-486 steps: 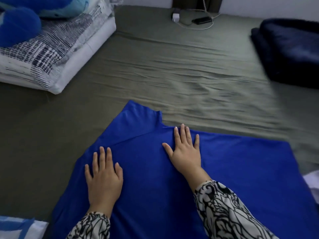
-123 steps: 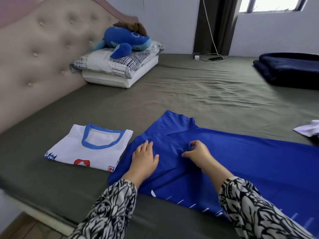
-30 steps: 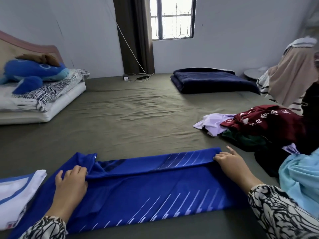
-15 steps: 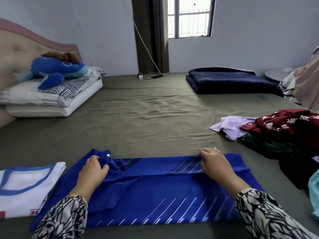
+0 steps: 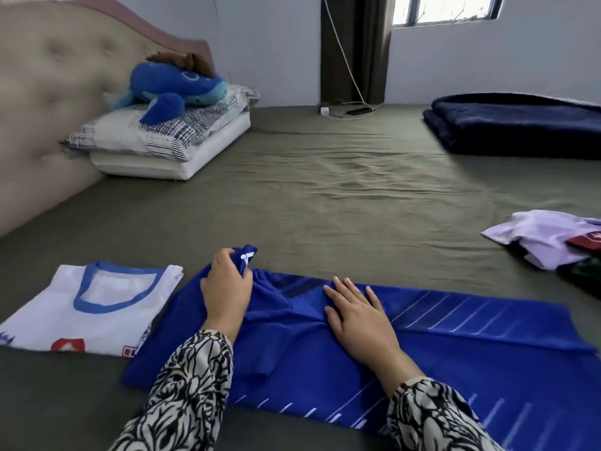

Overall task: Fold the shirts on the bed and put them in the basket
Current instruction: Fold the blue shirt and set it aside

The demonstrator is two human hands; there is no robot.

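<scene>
- Lay lengthwise across the near edge of the bed [image 5: 325, 196], half folded into a long band: blue shirt [image 5: 422, 346], white diagonal stripes showing along its far and near edges.
- Gripped the shirt's bunched far-left corner with curled fingers, lifting it a little off the sheet (a small white logo showing just above the knuckles): left hand [image 5: 227, 288].
- Rested flat on the blue fabric near the middle, fingers straight and slightly spread, holding nothing, cloth puckered into creases beside the thumb: right hand [image 5: 356, 315].
- Covered both forearms down to the wrists: black-and-white patterned sleeves [image 5: 192, 385].
- Sat just left of the blue one, touching or barely overlapped by its edge (hard to tell which), already folded, neckline up: white shirt [image 5: 94, 307] with a blue collar and red and blue marks at its near edge.
- Lay heaped at the right edge, well apart from the hands: pile of unfolded clothes [image 5: 546, 239], pale lilac on top, dark red and green beneath.
- Sat folded at the far right of the bed: dark blue blanket [image 5: 514, 125].
- Stacked against the tufted headboard [image 5: 48, 102] at far left: pillows [image 5: 169, 141], with a blue plush toy [image 5: 175, 89] on top.
- Lay at the far edge below the dark curtain [image 5: 356, 47]: charger and cable [image 5: 341, 110].
</scene>
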